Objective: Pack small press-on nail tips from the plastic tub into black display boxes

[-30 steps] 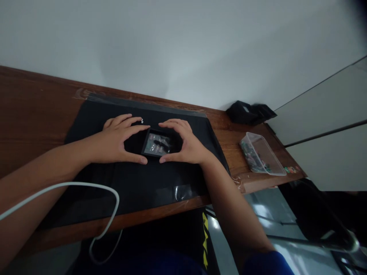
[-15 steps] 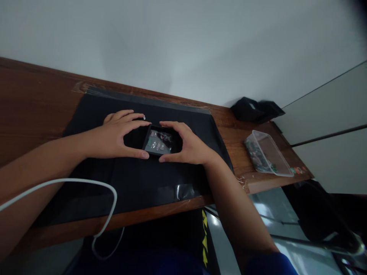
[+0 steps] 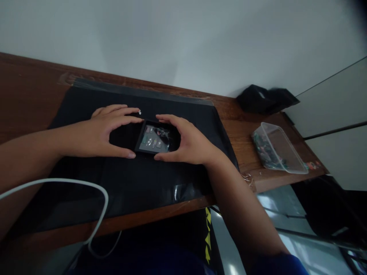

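A shallow black box [image 3: 139, 138] lies on a black mat [image 3: 120, 191]. Inside it is a clear plastic packet [image 3: 155, 139] with several small parts I cannot make out. My right hand [image 3: 187, 141] curves around the right end of the box, thumb along the near edge and fingers along the far edge. My left hand [image 3: 107, 131] is spread at the left end, index fingertip by the far corner and thumb tip by the near corner. Whether those tips touch the box I cannot tell. A tiny white piece [image 3: 140, 112] shows at another left fingertip.
On the wooden table [image 3: 237, 130] to the right stands a clear plastic tub [image 3: 275, 149] with many small packets. Black bins [image 3: 255, 99] sit behind it by the wall. A white cable [image 3: 104, 198] loops over the front edge near my left forearm.
The view has shifted a little. My hands are slightly farther apart, the left having drawn leftward, and more of the box and its packet shows between them.
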`<state>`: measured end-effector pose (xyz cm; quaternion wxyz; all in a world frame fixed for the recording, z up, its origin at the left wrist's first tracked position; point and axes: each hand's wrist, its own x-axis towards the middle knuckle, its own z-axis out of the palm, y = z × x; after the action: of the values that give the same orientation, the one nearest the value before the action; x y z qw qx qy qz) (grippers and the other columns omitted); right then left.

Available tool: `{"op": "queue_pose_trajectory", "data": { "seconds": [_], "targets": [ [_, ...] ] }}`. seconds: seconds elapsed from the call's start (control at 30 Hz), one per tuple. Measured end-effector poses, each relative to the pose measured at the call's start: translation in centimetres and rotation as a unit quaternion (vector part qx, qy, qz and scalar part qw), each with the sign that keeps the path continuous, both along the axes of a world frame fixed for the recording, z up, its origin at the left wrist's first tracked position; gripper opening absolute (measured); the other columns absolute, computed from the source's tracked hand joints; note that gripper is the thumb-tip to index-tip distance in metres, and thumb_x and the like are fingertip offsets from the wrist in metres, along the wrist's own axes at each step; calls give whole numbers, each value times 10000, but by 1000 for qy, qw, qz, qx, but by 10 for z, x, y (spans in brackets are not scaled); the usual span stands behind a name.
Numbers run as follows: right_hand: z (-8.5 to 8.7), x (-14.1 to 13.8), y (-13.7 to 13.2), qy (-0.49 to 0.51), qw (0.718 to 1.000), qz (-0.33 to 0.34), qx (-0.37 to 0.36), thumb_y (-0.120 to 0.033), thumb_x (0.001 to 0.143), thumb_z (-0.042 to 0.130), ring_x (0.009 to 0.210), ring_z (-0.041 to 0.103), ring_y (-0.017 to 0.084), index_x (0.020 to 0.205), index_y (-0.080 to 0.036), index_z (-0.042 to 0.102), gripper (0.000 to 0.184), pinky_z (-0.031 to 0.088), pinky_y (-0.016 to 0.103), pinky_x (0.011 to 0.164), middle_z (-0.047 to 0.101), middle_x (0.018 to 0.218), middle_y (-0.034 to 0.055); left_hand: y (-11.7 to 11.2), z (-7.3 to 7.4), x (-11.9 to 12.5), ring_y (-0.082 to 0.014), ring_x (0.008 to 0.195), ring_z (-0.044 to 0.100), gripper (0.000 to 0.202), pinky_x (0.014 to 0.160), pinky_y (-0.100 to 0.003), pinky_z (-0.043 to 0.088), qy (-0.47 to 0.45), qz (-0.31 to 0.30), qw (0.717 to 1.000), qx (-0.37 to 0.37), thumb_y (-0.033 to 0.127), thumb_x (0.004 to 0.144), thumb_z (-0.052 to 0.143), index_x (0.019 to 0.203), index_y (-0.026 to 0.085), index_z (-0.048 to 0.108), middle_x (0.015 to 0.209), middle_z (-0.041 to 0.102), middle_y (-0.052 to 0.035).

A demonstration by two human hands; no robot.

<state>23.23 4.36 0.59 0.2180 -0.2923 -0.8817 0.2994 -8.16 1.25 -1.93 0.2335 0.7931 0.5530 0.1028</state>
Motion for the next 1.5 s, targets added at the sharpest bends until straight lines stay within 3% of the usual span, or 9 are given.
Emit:
{"op": "queue_pose_trajectory", "data": {
  "seconds": [0.17, 0.27, 0.47, 0.6, 1.0, 1.2, 1.37, 1.5],
  "targets": [
    [3, 0, -1, -9, 1000, 7, 8, -456, 759, 987, 1466, 641, 379, 1507, -244, 639, 852, 474, 573, 1272, 665, 1588, 125, -1, 3, -9, -532, 1731, 156, 933, 1329, -812, 251, -21, -11, 999, -28, 955, 747, 702, 1607, 652, 507, 1859, 303, 142],
    [3, 0, -2, -2, 1000, 11, 6, -423, 751, 981, 1438, 658, 374, 1494, -237, 639, 839, 482, 571, 1259, 689, 1547, 124, -3, 6, -7, -521, 1742, 103, 884, 1338, -816, 188, -22, -3, 998, -52, 971, 822, 582, 1624, 606, 515, 1872, 265, 154],
    [3, 3, 2, 38, 996, 55, -59, -466, 713, 981, 1395, 675, 355, 1519, -238, 599, 921, 517, 532, 1213, 718, 1468, 127, -6, 5, 3, -520, 1740, 95, 959, 1353, -799, 80, -1, 1, 1000, -29, 1035, 794, 486, 1587, 510, 602, 1872, 289, 126],
    [2, 3, 5, 40, 995, 65, -68, -501, 687, 999, 1393, 667, 360, 1485, -243, 628, 917, 495, 547, 1237, 713, 1466, 129, -6, 5, 5, -533, 1736, 93, 928, 1357, -804, 79, 1, -5, 1000, -30, 1005, 820, 479, 1569, 478, 628, 1867, 298, 129],
    [2, 3, 4, 39, 995, 71, -53, -454, 731, 964, 1399, 658, 346, 1459, -244, 644, 822, 488, 538, 1245, 701, 1500, 118, -3, -4, 4, -471, 1741, 171, 863, 1391, -765, 101, -4, 12, 1000, -11, 1016, 795, 513, 1532, 580, 624, 1833, 334, 204],
    [2, 3, 4, 41, 995, 79, -40, -426, 746, 950, 1395, 654, 346, 1440, -236, 655, 778, 470, 541, 1255, 698, 1490, 115, -6, -1, 7, -489, 1738, 166, 863, 1393, -767, 103, 1, 12, 1000, -11, 979, 810, 531, 1549, 543, 624, 1840, 335, 180],
    [3, 2, 3, 66, 993, 82, -56, -475, 747, 954, 1400, 651, 342, 1458, -244, 644, 809, 475, 535, 1253, 687, 1511, 116, -7, 3, 12, -493, 1741, 145, 995, 1375, -770, 93, 11, 5, 1000, -12, 1019, 833, 402, 1621, 439, 581, 1867, 322, 70],
    [2, 1, 1, 50, 994, 81, -48, -458, 758, 942, 1413, 645, 346, 1459, -245, 640, 793, 466, 551, 1263, 688, 1521, 117, -7, 3, 12, -487, 1743, 144, 980, 1385, -746, 95, 13, 8, 1000, -13, 1015, 814, 439, 1627, 480, 558, 1861, 328, 98]
  ]
}}
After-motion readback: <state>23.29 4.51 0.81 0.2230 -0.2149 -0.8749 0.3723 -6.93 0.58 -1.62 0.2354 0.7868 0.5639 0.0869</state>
